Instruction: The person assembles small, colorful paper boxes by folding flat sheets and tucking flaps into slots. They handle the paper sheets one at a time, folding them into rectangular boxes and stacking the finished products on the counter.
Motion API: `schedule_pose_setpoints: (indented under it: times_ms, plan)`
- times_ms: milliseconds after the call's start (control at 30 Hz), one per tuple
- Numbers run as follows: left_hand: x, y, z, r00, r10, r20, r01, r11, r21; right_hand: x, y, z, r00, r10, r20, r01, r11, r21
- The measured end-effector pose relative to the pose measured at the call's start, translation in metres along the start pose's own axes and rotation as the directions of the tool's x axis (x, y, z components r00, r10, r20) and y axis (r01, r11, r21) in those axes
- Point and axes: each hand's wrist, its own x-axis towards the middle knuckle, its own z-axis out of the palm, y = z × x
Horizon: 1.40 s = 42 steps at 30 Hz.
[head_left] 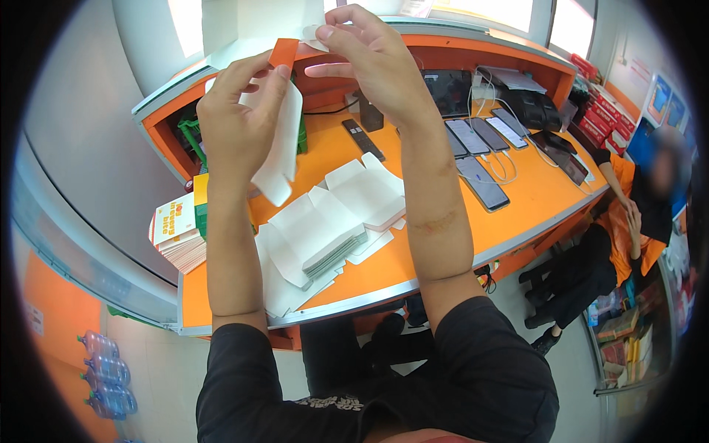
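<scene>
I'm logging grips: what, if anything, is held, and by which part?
The left hand pinches a white carton by its orange flap; the right hand touches a small white tab, its grip unclear.

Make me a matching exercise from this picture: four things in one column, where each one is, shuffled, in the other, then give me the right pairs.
Things
1. Thin white card piece with an orange flap
2. Flat white cardboard blanks
3. Dark rectangular smartphones
4. Blue-tinted clear plastic bottles

Places
A. By the orange-painted wall, lower left
B. Clustered right of the picture's centre
C. Held up in the bare left hand
D. Piled near the orange counter's front edge

Pairs: 1-C, 2-D, 3-B, 4-A
</scene>
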Motion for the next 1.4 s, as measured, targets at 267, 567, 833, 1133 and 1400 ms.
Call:
schedule_pose_setpoints:
  times_ms: [267, 567, 833, 1133, 1400]
  plan:
    - [0.000, -0.005, -0.005, 0.983, -0.132, 0.127, 0.147, 0.982, -0.119, -0.003, -0.003, 0.010, 0.979, -0.152, 0.135, 0.186, 0.938, -0.294]
    - [0.001, 0.000, -0.008, 0.970, -0.203, 0.134, 0.233, 0.932, -0.276, -0.008, -0.005, 0.023, 0.972, -0.233, 0.013, 0.226, 0.929, -0.292]
    - [0.007, -0.009, -0.020, 0.942, -0.298, 0.154, 0.335, 0.860, -0.385, -0.010, -0.005, 0.028, 0.950, -0.292, 0.112, 0.312, 0.897, -0.313]
    - [0.009, -0.032, -0.050, 0.960, -0.260, 0.105, 0.270, 0.754, -0.600, -0.018, -0.004, 0.033, 0.827, -0.454, 0.331, 0.553, 0.762, -0.338]
    - [0.016, -0.023, -0.017, 0.951, -0.206, 0.231, 0.307, 0.716, -0.627, 0.005, 0.021, 0.001, 0.871, -0.431, 0.236, 0.446, 0.493, -0.747]
